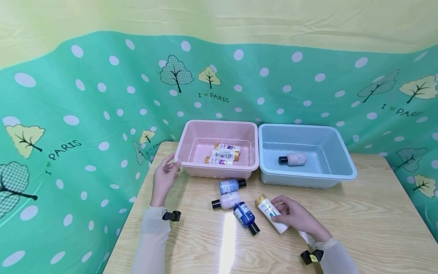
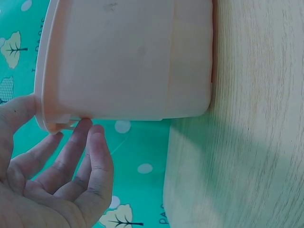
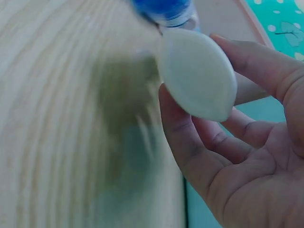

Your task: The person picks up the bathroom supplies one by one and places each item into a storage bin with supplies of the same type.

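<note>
My right hand (image 1: 299, 217) pinches a white bottle with a gold cap (image 1: 268, 211) between thumb and fingers. The bottle is tilted, cap toward the bins, and the right wrist view shows its pale oval base (image 3: 199, 73). My left hand (image 1: 165, 178) holds the front left corner of the pink bin (image 1: 219, 172), thumb on the rim and fingers below it. Left of the held bottle lie a dark blue bottle (image 1: 244, 214), a pale pink bottle (image 1: 230, 200) and a light blue bottle (image 1: 228, 187), all black-capped.
Inside the pink bin lie three white bottles with gold caps. Right beside it stands a light blue bin (image 1: 308, 178), with a pale pink bottle (image 1: 297, 159) lying in it. Something white (image 1: 308, 238) shows partly under the right wrist. A patterned green cloth (image 1: 273, 76) hangs behind the wooden table (image 1: 369, 213).
</note>
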The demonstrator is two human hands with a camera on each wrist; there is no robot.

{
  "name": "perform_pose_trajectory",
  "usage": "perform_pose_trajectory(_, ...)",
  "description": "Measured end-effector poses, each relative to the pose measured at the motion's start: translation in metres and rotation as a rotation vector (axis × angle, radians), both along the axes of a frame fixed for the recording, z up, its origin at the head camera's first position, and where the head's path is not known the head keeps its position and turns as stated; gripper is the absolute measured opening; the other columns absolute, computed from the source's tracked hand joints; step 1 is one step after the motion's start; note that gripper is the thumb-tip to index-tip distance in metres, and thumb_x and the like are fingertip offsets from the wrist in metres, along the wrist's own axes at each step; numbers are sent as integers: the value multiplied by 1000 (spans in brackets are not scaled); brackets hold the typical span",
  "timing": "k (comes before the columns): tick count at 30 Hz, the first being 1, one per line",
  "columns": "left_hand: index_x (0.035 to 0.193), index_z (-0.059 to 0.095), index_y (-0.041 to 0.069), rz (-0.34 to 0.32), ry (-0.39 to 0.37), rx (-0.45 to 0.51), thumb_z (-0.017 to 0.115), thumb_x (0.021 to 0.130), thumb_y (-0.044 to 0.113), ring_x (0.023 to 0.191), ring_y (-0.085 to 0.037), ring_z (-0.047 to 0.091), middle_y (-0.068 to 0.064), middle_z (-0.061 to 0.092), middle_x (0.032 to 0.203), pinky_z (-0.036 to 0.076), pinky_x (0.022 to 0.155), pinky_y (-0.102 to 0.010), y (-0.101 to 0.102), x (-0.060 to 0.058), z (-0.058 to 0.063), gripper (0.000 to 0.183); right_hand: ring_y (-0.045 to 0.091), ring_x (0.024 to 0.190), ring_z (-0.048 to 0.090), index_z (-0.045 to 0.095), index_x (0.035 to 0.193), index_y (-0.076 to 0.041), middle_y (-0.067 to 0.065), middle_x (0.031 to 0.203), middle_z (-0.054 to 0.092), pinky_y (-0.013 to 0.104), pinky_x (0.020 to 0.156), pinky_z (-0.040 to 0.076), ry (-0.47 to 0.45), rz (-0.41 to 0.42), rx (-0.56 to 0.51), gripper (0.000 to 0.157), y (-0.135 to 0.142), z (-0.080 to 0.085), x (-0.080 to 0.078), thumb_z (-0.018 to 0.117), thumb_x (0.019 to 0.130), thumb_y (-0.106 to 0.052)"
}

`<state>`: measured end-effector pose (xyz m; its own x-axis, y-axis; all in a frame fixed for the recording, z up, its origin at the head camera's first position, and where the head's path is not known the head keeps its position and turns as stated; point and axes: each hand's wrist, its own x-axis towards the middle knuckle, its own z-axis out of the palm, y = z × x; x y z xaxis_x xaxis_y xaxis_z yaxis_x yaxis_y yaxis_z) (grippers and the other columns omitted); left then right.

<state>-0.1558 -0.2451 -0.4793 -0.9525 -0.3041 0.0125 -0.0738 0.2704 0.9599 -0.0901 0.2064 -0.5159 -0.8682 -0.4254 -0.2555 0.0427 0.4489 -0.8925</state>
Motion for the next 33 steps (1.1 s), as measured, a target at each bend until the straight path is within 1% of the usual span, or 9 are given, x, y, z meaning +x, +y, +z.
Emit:
perform_pose_trajectory(3, 142, 56, 16, -6, 7, -4, 66, 98, 39, 101, -33, 68, -18, 69, 117, 60, 77, -31, 0, 0, 0, 50, 27, 93, 63, 54, 130, 2, 15, 107, 66, 31, 73, 56, 0, -14, -56, 56, 2, 4, -1, 81, 85, -16)
perform_pose_trajectory(6, 142, 56, 17, -6, 8, -12, 65, 98, 40, 100, -31, 68, -18, 69, 117, 60, 77, -32, 0, 0, 0, 51, 27, 93, 64, 54, 132, 2, 16, 108, 66, 31, 75, 57, 15, -30, -89, 56, 2, 11, -2, 81, 86, -17)
perform_pose_trajectory(11, 142, 57, 17, -4, 11, -13, 65, 99, 38, 99, -30, 68, -17, 69, 116, 60, 77, -32, 0, 0, 1, 49, 28, 90, 66, 52, 132, 4, 21, 108, 65, 33, 74, 58, 35, -39, -171, 55, 0, 26, -4, 79, 87, -12)
perform_pose_trajectory(15, 142, 57, 16, -7, 14, -5, 65, 99, 36, 100, -33, 68, -18, 69, 117, 60, 77, -33, 0, 1, 2, 49, 28, 90, 67, 50, 132, 6, 24, 109, 63, 35, 74, 60, 51, -31, -246, 54, -4, 39, -7, 77, 87, -7)
perform_pose_trajectory(17, 142, 56, 16, -9, 14, 0, 65, 99, 36, 101, -35, 67, -18, 69, 117, 60, 78, -33, 0, 1, 2, 49, 28, 91, 67, 50, 131, 6, 24, 109, 63, 36, 74, 60, 73, -31, -254, 54, -7, 47, -10, 77, 86, -5)
perform_pose_trajectory(21, 143, 56, 16, -7, 10, -7, 65, 99, 37, 102, -35, 67, -18, 68, 118, 60, 77, -30, 0, 2, 2, 49, 30, 93, 67, 52, 130, 4, 22, 110, 63, 36, 76, 60, 100, -44, -232, 53, -14, 68, -21, 79, 85, -7)
perform_pose_trajectory(25, 142, 56, 17, 2, 6, 1, 66, 98, 38, 103, -35, 67, -18, 68, 118, 59, 76, -29, -2, 3, 4, 50, 31, 94, 67, 53, 132, 0, 21, 111, 64, 37, 75, 60, 103, -39, -192, 55, -23, 92, -37, 80, 86, -13)
perform_pose_trajectory(29, 143, 56, 18, -4, -3, 6, 66, 97, 41, 104, -35, 67, -18, 68, 120, 60, 79, -32, -2, 2, 3, 52, 32, 93, 67, 53, 133, -2, 22, 112, 64, 39, 74, 60, 134, -29, -187, 54, -32, 115, -54, 80, 86, -11)
perform_pose_trajectory(33, 143, 56, 20, -7, -16, -7, 65, 97, 43, 102, -31, 67, -17, 67, 120, 59, 82, -37, -1, 2, 2, 52, 33, 97, 67, 52, 134, -4, 23, 116, 63, 39, 75, 60, 139, -42, -200, 55, -39, 131, -70, 79, 87, -11)
